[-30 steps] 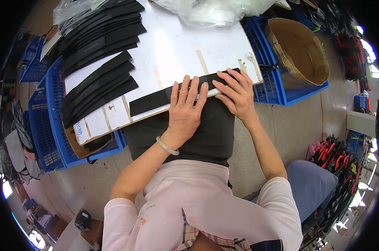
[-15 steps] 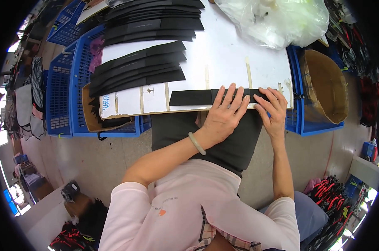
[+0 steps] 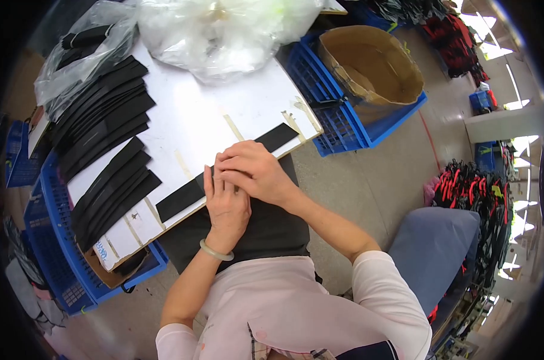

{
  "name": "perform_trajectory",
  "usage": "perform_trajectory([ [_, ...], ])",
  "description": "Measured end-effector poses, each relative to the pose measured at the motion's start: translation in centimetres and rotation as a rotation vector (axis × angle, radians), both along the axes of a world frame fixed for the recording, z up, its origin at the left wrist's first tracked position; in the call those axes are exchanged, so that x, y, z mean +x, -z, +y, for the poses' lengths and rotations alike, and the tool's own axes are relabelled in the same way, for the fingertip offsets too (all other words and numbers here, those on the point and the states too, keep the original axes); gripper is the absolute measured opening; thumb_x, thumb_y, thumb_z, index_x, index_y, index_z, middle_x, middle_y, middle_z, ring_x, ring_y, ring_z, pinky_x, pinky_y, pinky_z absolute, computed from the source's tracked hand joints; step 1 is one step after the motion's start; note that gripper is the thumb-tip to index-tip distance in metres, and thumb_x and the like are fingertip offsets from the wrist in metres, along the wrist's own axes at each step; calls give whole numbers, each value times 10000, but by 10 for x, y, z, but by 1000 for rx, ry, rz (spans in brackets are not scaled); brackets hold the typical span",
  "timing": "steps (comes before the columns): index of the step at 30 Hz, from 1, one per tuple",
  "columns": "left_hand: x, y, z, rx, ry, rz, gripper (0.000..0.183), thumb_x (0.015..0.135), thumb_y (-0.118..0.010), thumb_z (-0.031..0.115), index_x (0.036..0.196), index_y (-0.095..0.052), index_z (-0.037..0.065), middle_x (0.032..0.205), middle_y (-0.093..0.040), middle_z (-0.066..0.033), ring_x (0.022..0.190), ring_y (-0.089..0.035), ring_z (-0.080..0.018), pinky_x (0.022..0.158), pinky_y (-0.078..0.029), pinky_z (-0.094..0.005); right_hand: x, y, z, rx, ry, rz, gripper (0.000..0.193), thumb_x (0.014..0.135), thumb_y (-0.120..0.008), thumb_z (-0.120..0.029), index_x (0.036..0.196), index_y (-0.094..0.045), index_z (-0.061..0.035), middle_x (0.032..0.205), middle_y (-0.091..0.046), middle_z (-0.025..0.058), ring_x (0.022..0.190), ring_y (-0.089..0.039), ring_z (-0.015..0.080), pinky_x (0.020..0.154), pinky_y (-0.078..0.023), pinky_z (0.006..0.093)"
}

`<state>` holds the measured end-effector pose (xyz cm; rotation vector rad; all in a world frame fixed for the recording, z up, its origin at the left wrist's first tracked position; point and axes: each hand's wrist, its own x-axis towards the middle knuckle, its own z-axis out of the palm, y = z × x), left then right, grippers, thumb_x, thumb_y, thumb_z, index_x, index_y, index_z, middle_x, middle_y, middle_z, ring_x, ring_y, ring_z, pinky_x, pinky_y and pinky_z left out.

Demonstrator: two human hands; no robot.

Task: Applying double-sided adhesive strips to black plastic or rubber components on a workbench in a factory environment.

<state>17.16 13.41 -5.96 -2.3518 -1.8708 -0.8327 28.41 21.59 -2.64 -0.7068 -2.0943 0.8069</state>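
Note:
A long black strip (image 3: 181,200) lies flat along the near edge of the white table, slanting up to the right. Over its middle my two hands meet. My left hand (image 3: 229,211), a pale bangle at its wrist, rests its extended fingers on the strip. From the right, my right hand (image 3: 259,172) reaches across with bent fingers that overlap the left fingertips. The thumb and forefinger come close together there; whatever lies between them is hidden. To the left, several similar black strips (image 3: 117,183) lie overlapping, with a larger fanned pile (image 3: 104,117) behind them.
Clear plastic bags (image 3: 215,45) cover the table's far side. At the right, a blue crate (image 3: 335,129) stands against the table, with a brown paper-lined container (image 3: 374,66) beside it. Another blue crate (image 3: 59,240) is at the left. A grey-blue cushion (image 3: 437,258) sits at right.
The view has swung to the right, so the table now appears tilted. My right hand has moved left along the strip to my left hand, uncovering the strip's right end.

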Motion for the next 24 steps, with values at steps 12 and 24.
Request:
perform_trajectory([
  [12,-33,-12,-12,117,219,-21,380,768,-584,112,1140,-615,39,1141,-560,-181,1032,-546,-314,883,-470,-408,26,-40,17,-446,158,226,140,864,-634,27,988,-697,38,992,-670,108,960,-605,164,873,-449,271],
  [24,-39,-33,0,17,193,-70,356,757,-588,97,1090,-608,-29,1003,-587,-146,915,-586,-287,817,-501,-387,10,-50,31,-531,40,61,131,844,-651,21,963,-703,36,945,-689,94,904,-629,152,835,-469,263],
])
